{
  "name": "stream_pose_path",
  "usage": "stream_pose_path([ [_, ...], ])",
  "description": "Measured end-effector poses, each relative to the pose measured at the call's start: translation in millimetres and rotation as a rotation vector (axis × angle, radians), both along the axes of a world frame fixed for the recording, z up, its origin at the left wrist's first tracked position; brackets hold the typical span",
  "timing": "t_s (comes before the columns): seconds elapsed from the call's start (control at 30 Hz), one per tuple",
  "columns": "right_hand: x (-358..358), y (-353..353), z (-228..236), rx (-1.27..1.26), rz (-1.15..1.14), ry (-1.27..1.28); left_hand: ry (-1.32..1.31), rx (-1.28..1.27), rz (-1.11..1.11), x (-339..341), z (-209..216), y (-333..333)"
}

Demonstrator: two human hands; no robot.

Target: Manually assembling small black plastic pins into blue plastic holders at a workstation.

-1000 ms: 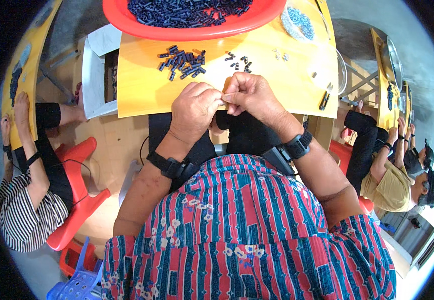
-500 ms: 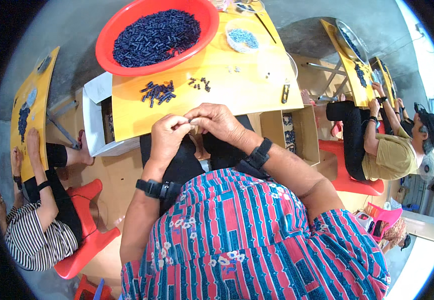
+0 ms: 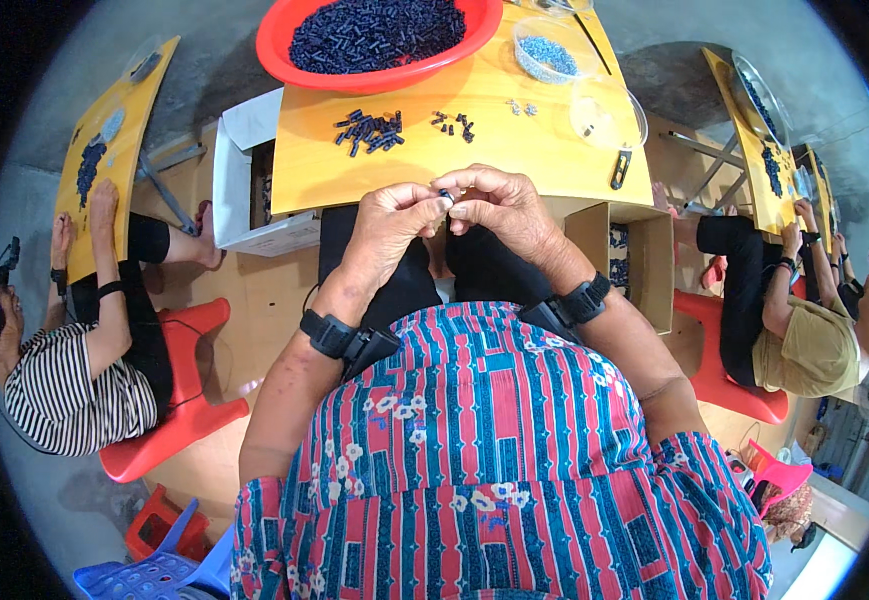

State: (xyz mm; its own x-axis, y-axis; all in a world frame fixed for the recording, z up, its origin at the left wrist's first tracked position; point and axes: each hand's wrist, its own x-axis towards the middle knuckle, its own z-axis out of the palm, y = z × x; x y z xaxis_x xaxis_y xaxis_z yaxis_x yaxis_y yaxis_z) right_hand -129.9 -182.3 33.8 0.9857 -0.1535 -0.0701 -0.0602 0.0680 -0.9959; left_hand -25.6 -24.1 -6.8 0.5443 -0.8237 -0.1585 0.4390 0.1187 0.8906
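Above my lap, just off the front edge of the yellow table [image 3: 544, 165], both hands meet at the fingertips. My left hand [image 3: 386, 228] pinches a small dark cylindrical piece [image 3: 445, 195] between thumb and forefinger. From the other side my right hand [image 3: 506, 212] closes thumb and fingers on the same piece, which they partly cover. Beyond my hands lies a loose pile of short black tubes [image 3: 368, 132]. A smaller group of dark pieces [image 3: 454, 126] is to its right, and a few tiny pale pieces [image 3: 521, 107] lie farther right.
A red basin [image 3: 476, 48] full of black tubes stands at the back, beside a clear bowl of small blue pieces [image 3: 546, 58]. A clear round lid [image 3: 626, 118] and a utility knife [image 3: 620, 168] are at right. Boxes [image 3: 644, 270] flank my legs; co-workers sit at both sides.
The view has shifted, so the table and its things appear farther right and mostly higher. My fingers have turned slightly, and the dark piece now shows between them.
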Motion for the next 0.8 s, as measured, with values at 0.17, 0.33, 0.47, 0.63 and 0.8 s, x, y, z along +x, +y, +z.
stream_pose_path([
  [0.17, 0, 0, -6, -0.038, 0.005, -0.004, 0.056, 0.007, -0.002, -3, -5, 0],
  [0.33, 1, 2, -9, -0.115, -0.007, -0.089, 0.132, 0.037, 0.016, -4, -5, -1],
  [0.47, 2, 3, -10, -0.134, -0.020, -0.112, 0.176, 0.002, 0.003, -4, -8, -1],
  [0.63, 1, 1, -14, -0.186, -0.115, -0.064, 0.121, 0.065, -0.024, -8, -3, -4],
  [0.8, 0, -30, 13, -0.620, -0.420, -0.143, -0.155, 0.204, -0.012, -5, 4, 11],
])
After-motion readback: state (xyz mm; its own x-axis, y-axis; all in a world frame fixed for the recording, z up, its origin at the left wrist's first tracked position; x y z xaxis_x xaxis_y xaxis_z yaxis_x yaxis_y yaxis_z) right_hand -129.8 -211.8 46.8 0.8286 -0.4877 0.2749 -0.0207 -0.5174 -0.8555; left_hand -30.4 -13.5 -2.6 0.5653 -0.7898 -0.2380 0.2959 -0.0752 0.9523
